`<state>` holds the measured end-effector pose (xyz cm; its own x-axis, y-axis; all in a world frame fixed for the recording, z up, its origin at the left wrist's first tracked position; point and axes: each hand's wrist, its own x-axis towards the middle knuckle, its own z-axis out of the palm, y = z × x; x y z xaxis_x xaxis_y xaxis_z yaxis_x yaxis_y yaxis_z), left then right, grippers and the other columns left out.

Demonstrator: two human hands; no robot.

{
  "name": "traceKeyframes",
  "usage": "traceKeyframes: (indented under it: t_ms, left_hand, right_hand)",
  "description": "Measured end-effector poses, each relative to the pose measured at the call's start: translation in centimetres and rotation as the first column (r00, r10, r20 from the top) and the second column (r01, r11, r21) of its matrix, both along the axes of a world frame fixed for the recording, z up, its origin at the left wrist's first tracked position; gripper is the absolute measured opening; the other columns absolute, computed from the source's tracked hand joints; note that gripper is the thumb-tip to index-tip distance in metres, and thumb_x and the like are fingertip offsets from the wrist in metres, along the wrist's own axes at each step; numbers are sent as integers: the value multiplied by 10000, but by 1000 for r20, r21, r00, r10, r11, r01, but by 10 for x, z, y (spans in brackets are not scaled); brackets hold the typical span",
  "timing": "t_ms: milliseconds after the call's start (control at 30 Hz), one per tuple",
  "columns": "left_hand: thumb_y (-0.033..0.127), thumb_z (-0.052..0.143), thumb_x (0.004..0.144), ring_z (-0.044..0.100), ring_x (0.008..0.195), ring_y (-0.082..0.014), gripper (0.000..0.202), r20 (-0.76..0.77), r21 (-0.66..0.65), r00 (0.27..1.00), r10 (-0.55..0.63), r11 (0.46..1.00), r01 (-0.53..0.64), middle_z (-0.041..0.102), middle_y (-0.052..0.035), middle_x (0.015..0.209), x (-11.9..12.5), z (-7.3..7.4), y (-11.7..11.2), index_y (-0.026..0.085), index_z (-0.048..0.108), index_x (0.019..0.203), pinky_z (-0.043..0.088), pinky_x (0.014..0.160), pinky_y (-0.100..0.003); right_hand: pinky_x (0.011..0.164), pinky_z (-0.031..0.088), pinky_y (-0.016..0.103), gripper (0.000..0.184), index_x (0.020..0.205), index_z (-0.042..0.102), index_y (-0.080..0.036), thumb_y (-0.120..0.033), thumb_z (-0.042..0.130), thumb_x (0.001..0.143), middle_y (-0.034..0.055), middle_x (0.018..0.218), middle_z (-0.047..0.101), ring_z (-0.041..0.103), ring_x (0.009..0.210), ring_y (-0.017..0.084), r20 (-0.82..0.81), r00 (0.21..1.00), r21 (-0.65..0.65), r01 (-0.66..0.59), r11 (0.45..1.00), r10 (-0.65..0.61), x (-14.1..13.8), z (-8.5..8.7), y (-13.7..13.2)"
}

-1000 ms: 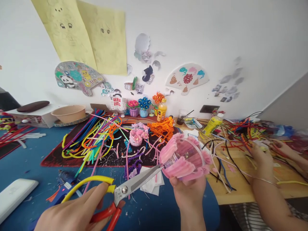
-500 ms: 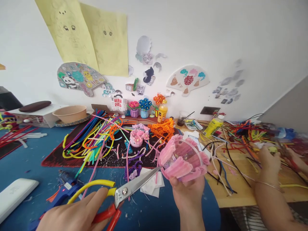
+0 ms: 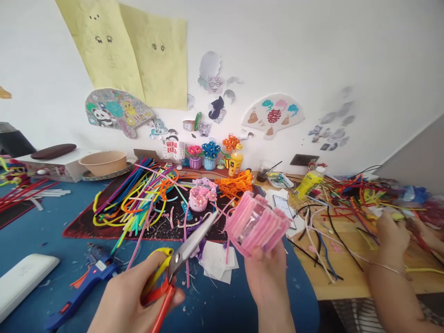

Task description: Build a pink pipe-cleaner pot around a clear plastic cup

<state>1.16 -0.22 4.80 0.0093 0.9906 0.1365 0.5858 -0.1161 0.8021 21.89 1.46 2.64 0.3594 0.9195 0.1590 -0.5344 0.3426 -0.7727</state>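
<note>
My left hand grips a pair of scissors with yellow and red handles; the blades point up and to the right, closed. My right hand holds up a clear cup wrapped in pink pipe cleaners, tilted with its side toward me. The scissor tips sit a short way left of the cup, not touching it. Both hands hover over the blue table.
Another person's hands work among tangled pipe cleaners on the wooden desk at right. A blue glue gun, a white box, a black mat with colourful pipe cleaners, a small pink craft, a phone and a yellow bottle lie about.
My left hand has lifted and swung the scissors away from the cup, blades now pointing upward. My right hand has turned the pink cup onto its side. The other person's hands moved right.
</note>
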Motion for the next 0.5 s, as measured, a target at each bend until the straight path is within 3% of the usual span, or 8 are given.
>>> traceKeyframes:
  t_ms: [133, 267, 400, 500]
  left_hand:
    - [461, 779, 658, 505, 504, -125, 298, 287, -56, 955, 72, 997, -59, 567, 43, 567, 26, 8, 9, 197, 656, 723, 393, 464, -199]
    - [425, 813, 657, 333, 472, -76, 288, 466, -105, 874, 135, 990, -96, 414, 84, 512, 58, 14, 14, 183, 681, 742, 282, 439, -179]
    - [392, 813, 673, 361, 496, -85, 268, 494, -50, 868, 37, 999, -15, 465, 64, 551, 71, 9, 17, 172, 681, 753, 309, 452, -190]
    - [377, 816, 670, 390, 497, -92, 262, 470, -31, 882, 27, 999, -14, 461, 64, 551, 71, 4, 19, 180, 653, 724, 345, 460, -192]
  right_hand:
    - [1089, 415, 584, 840, 1346, 575, -341, -424, 932, 590, 91, 1419, 608, 547, 1316, 337, 39, 999, -50, 38, 998, -36, -10, 0, 2]
    - [1019, 510, 512, 890, 1397, 524, -341, -399, 924, 603, 93, 1437, 590, 595, 1263, 312, 54, 998, -34, 31, 999, -29, -19, 3, 3]
    - [908, 590, 406, 830, 1377, 538, -345, -303, 910, 637, 74, 1392, 626, 658, 1184, 276, 31, 999, -32, -13, 999, 14, -18, 1, 3]
    - [893, 598, 382, 797, 1359, 546, -336, -249, 900, 650, 67, 1337, 666, 689, 1137, 257, 30, 999, -32, -37, 999, 38, -15, -2, 4]
